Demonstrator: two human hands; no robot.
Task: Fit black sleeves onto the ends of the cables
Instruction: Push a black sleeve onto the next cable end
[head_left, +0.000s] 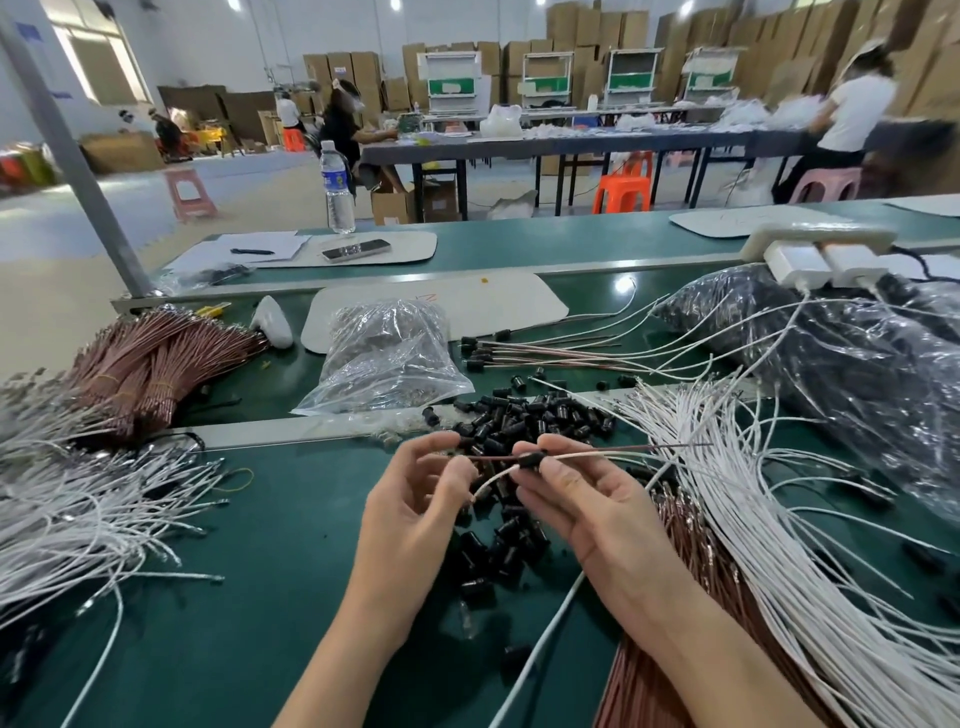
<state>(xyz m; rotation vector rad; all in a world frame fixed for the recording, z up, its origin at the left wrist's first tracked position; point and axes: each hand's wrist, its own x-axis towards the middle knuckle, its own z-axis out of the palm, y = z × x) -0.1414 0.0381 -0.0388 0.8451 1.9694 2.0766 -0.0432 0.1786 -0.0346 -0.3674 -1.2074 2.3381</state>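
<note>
Just glossy tubular black sleeve (531, 460), thin cables (576, 454).

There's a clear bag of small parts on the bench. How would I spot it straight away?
Start at the green bench and find the loose pile of black sleeves just beyond the hands. The clear plastic bag sits left of and behind that pile. Unlike the big dark bag on the right, it is small and see-through.

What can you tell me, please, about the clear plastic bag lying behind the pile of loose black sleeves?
The clear plastic bag is crinkled, glossy film, slumped on the green bench top. It bulges with small dark pieces too blurred to identify. Its near edge spreads flat towards the loose black sleeves, and its far side overlaps a white mat. Neither hand touches it.
</note>
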